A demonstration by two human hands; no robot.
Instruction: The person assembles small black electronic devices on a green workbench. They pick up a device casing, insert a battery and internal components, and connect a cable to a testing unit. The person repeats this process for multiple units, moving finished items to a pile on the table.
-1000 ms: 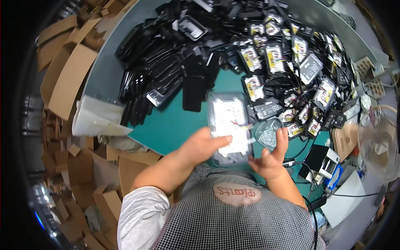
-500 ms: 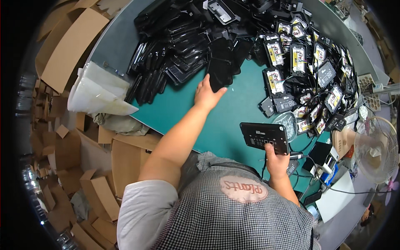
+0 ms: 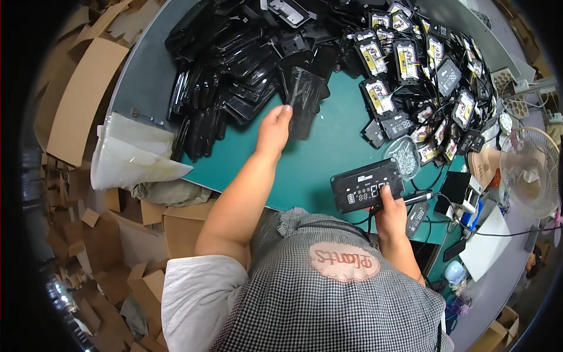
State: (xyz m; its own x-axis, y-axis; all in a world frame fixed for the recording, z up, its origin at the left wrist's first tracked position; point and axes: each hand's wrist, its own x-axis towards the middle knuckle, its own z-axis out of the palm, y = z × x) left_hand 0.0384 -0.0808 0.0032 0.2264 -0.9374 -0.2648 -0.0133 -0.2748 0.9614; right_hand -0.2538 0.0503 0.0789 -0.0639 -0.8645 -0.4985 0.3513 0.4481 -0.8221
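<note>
My left hand (image 3: 274, 130) is closed on the side edge of a thin, glossy black panel (image 3: 304, 97) lifted at the front of the pile. The panel's near end looks blurred and half see-through; I cannot tell whether film covers it. My right hand (image 3: 390, 214) grips a black rectangular display unit (image 3: 365, 185) at its right end, thumb on the face and fingers underneath. White digits and symbols show on that face. A dark cable runs by the right hand.
Glossy black panels (image 3: 234, 76) lie heaped at the back left. At the right are piled display modules (image 3: 406, 61) with wires, beside a clear bowl of small screws (image 3: 404, 157). A fan (image 3: 531, 170) stands far right; white foam sheets (image 3: 135, 154) and cardboard boxes (image 3: 88, 100) are left.
My left hand has drawn a panel slightly toward me from the pile. The display unit in my right hand has tilted, so its digits now face up more plainly. The whole view has shifted.
</note>
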